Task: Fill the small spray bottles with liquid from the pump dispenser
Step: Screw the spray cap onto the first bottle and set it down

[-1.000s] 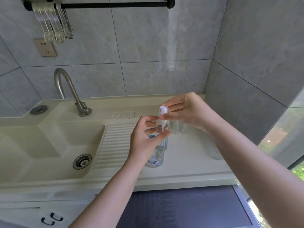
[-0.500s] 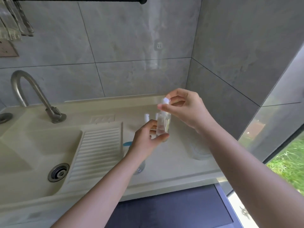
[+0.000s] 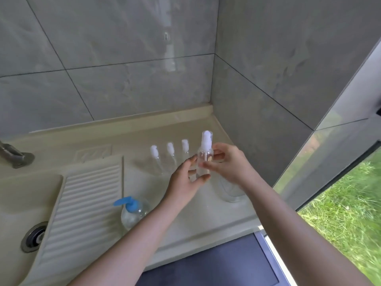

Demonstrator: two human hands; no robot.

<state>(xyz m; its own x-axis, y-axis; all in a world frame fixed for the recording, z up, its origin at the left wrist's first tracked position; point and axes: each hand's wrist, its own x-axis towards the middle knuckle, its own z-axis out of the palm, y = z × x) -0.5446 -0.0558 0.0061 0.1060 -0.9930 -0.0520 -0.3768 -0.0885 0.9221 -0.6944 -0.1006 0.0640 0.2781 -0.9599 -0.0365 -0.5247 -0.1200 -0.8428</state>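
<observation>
Nearest, the pump dispenser [image 3: 133, 211], clear with a blue pump head, stands on the pale desk [image 3: 206, 219] beside the ribbed washboard [image 3: 86, 203]. Just beyond, the left hand [image 3: 186, 182] has loosened, fingers spread beneath the small spray bottle [image 3: 204, 159], its thumb still touching the base. The right hand [image 3: 228, 162] now pinches that bottle's body rather than the white cap it held a second ago, so capping looks finished and the bottle seems ready to set down. Farther back, three more capped spray bottles [image 3: 170, 154] stand in a row near the tiled wall [image 3: 123, 79]. No label or writing is readable.
</observation>
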